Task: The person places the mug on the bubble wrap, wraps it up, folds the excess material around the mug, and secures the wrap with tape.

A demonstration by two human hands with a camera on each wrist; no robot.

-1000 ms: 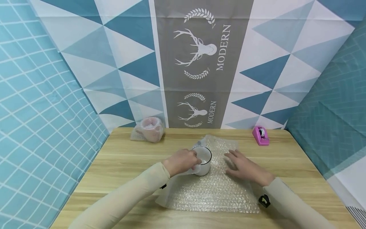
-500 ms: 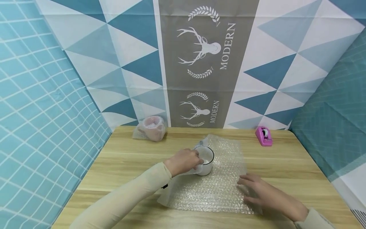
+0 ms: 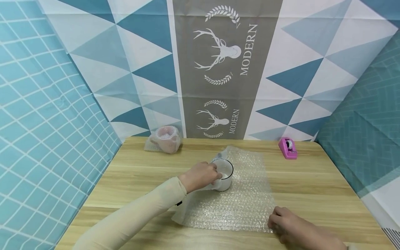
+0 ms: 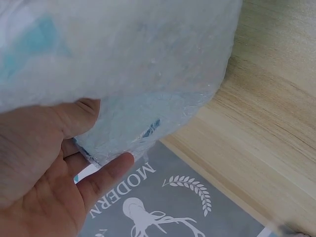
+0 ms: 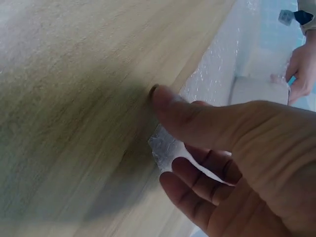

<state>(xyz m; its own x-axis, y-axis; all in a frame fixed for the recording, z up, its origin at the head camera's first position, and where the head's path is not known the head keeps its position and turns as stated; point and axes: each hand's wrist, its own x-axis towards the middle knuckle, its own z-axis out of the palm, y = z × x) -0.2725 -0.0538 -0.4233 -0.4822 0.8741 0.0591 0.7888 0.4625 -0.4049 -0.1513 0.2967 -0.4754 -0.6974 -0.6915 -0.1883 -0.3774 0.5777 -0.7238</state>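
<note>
A white mug (image 3: 226,183) with a dark rim stands upright on a sheet of bubble wrap (image 3: 232,213). Part of the wrap is drawn up along the mug's left side. My left hand (image 3: 200,176) grips the mug's left wall through that wrap, some fingers inside the rim. In the left wrist view, blue marks show through the wrap (image 4: 148,59) beside the thumb. At the sheet's near right corner, my right hand (image 3: 290,224) pinches the wrap's edge. The right wrist view shows that corner of wrap (image 5: 163,145) between thumb and fingers.
A pink mug (image 3: 168,140) in bubble wrap stands at the table's back left. At the back right sits a pink tape dispenser (image 3: 288,148). Patterned cloth (image 3: 215,69) hangs behind the wooden table (image 3: 137,173), with blue cloth on both sides.
My right hand has moved from over the wrap's right part toward me, to its near right corner, and its fingers have closed there. My left hand stays on the mug.
</note>
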